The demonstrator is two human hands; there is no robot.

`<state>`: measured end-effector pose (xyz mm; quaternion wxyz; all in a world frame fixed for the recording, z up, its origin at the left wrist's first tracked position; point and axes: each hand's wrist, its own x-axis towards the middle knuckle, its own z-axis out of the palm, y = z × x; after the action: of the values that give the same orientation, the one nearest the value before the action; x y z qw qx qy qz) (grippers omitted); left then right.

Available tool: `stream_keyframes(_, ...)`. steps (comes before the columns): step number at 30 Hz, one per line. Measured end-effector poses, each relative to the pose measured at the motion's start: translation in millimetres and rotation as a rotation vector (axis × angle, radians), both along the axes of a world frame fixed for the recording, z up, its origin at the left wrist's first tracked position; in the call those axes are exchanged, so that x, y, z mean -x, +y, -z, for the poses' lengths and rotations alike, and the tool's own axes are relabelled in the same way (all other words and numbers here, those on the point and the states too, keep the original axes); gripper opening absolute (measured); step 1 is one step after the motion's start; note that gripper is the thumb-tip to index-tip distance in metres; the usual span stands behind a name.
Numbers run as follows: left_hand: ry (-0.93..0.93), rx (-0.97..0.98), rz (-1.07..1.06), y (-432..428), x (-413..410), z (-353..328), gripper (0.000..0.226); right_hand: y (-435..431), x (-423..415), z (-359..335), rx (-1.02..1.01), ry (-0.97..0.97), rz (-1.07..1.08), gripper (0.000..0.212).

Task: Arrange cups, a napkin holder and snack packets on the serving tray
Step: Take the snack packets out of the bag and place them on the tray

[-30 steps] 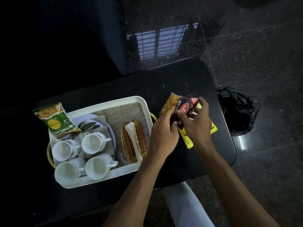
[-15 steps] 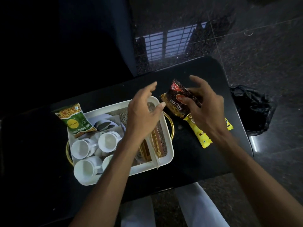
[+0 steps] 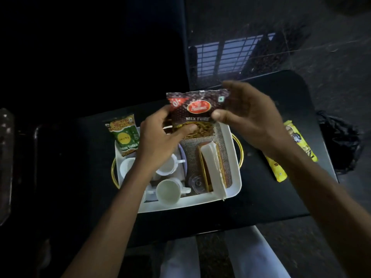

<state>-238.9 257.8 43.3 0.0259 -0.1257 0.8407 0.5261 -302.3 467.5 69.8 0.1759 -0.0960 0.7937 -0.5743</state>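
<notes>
Black table (image 3: 261,197), "MIXTURE" packet (image 3: 198,109) (red logo) between left hand (image 3: 158,141) and right hand (image 3: 251,119)

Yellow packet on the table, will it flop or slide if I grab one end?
The yellow packet is long, thin film, so it probably sags from one end. Lying flat on the glossy black table, it likely slides, not rolls.

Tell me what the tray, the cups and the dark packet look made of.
The tray is white, smooth and matte with rounded corners, likely moulded plastic. The cups are white and softly glossy with thick walls, probably ceramic, though plastic is possible. The dark packet is thin printed film, shiny and creased, likely a plastic foil laminate.
</notes>
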Motion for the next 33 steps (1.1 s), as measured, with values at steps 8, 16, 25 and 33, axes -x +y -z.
stream_keyframes(8,-0.07,-0.162,-0.208,-37,-24,21,0.036,-79,-14,44,-0.113,-0.127,-0.115,0.052)
stream_keyframes(16,-0.113,-0.223,-0.525,-51,-38,45,0.035,-119,-17,75,-0.256,-0.15,-0.016,0.045)
stream_keyframes(25,-0.219,-0.188,-0.503,-55,-38,70,0.035,-145,-15,103,-0.459,-0.144,-0.002,0.048)
stream_keyframes(33,-0.248,-0.195,-0.494,-53,-35,74,0.038,-153,-14,120,-0.516,-0.129,0.044,0.053)
